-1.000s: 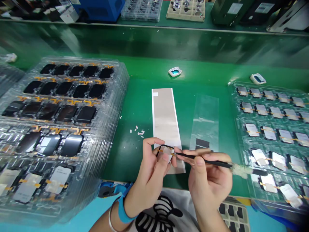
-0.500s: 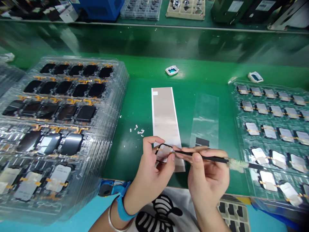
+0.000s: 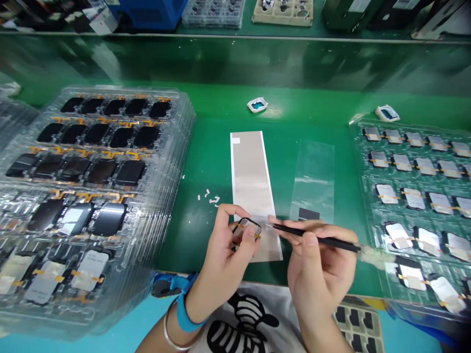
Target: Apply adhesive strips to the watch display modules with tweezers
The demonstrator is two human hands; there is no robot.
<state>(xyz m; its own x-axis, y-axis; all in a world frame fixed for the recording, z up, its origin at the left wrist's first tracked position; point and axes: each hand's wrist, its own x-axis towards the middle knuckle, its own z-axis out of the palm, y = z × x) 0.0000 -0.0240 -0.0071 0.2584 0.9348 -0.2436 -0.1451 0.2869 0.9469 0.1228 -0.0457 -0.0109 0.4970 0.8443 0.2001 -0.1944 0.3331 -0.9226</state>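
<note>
Between thumb and fingers, my left hand (image 3: 230,247) grips a small display module (image 3: 246,230), its pale back facing up and an orange flex tab by my thumb. My right hand (image 3: 320,260) is closed around black tweezers (image 3: 324,239), whose shaft carries a whitish wrapping near the rear. The tweezer tip points left, a short gap away from the module. Under both hands lies a long beige adhesive sheet (image 3: 252,171) with white edges. A clear plastic film (image 3: 314,171) with a dark patch is just beyond my right hand.
Stacked clear trays (image 3: 180,142) of dark displays stand at left. Another tray (image 3: 362,162) at right holds pale-backed modules. White scraps (image 3: 213,200) lie beside the sheet. Two small white frames (image 3: 257,104) sit toward the back, below a raised shelf (image 3: 213,36).
The tweezers have drawn back to the right, off the module's edge. My left thumb now presses on the module's back, and the module has tilted slightly.
</note>
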